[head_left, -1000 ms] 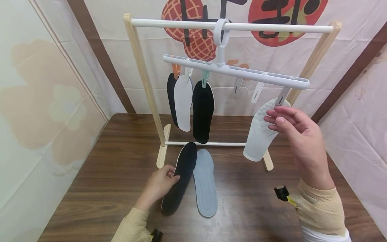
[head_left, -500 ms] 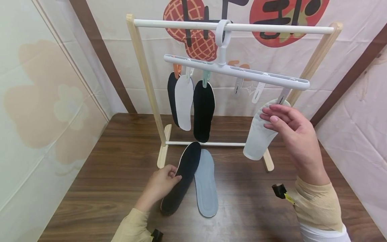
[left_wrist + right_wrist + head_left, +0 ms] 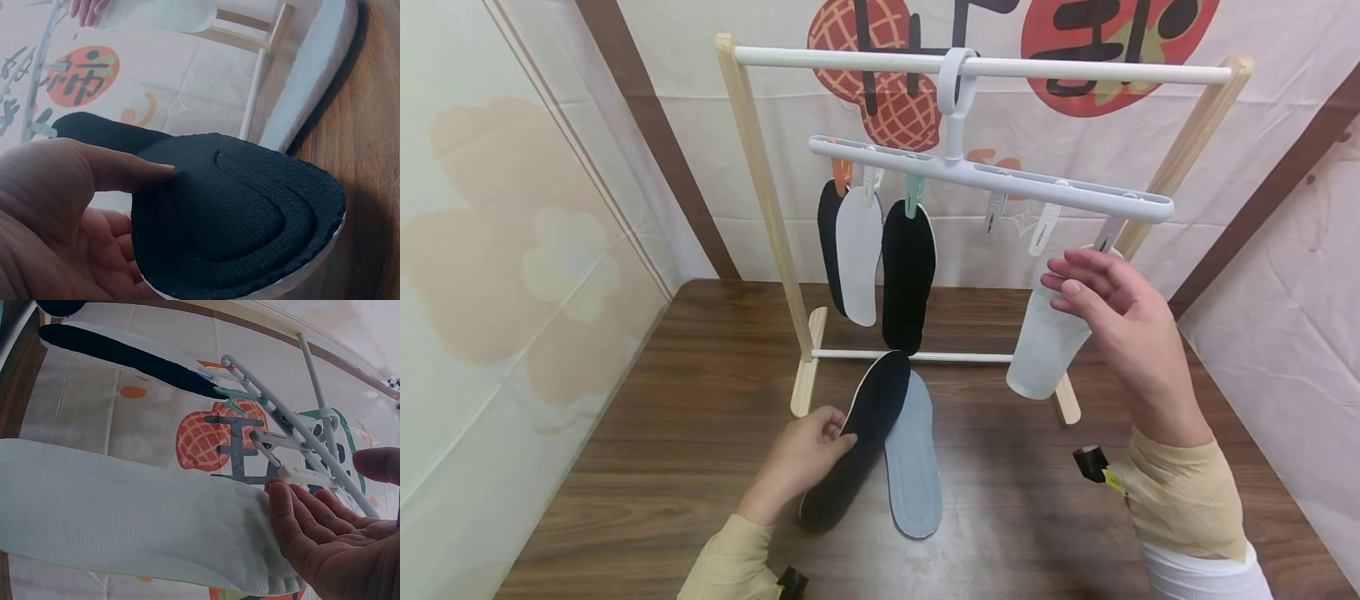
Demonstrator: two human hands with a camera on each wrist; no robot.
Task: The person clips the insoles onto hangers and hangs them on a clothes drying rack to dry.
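1. Left hand (image 3: 805,450): mine, pinching the black insole (image 3: 872,408), thumb on the upper face, fingers at the underside. Insole slants over the middle of the desk (image 3: 662,467), farther end toward the far edge and leaning right.

2. Right hand (image 3: 1131,325): mine, well apart from the other, raised toward the desk's far right corner. Fingers loosely extended, thumb clear of them, nothing gripped.

3. Frosted insole (image 3: 1045,346): hangs tilted from the grey end clip (image 3: 1108,232), partly behind my right fingers; whether they touch it, I cannot tell.

4. Grey insole (image 3: 916,483): flat on the desk, pointing toward the near edge, partly overlapped in the head view by the black one; contact unclear.

5. Wooden rack (image 3: 763,187): along the far edge, bearing a pale hanger (image 3: 958,169). Clipped at its left: dark insole (image 3: 830,250), white insole (image 3: 857,267), second black insole (image 3: 908,283).

6. Changes: my right hand has drifted left, off the end clip; the held insole has swung right, over more of the grey one. My reading: the clip alone bears the frosted insole, and the black one is the piece in handling.
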